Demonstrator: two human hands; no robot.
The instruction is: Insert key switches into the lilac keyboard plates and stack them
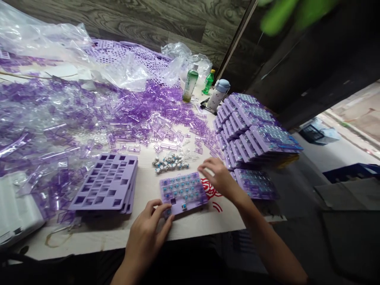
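My left hand (145,235) grips the lower left corner of a small lilac switch plate (184,192), which lies on the white tabletop (142,233). Most of the plate's holes carry switches with pale blue tops, and at least one square hole near the lower edge shows open. My right hand (218,180) hovers at the plate's upper right with curled fingers, and a small pale item may lie under them. Just above the plate sits a small heap of loose switches (170,163). To the left stands a stack of lilac plates with open square holes (103,182).
Stacks of switch-filled plates (255,126) rise to the right. Loose translucent purple pieces (89,118) spread across the table's left side, with plastic bags (59,39) behind them. Bottles (190,83) stand at the back. The table's edge drops away on the right.
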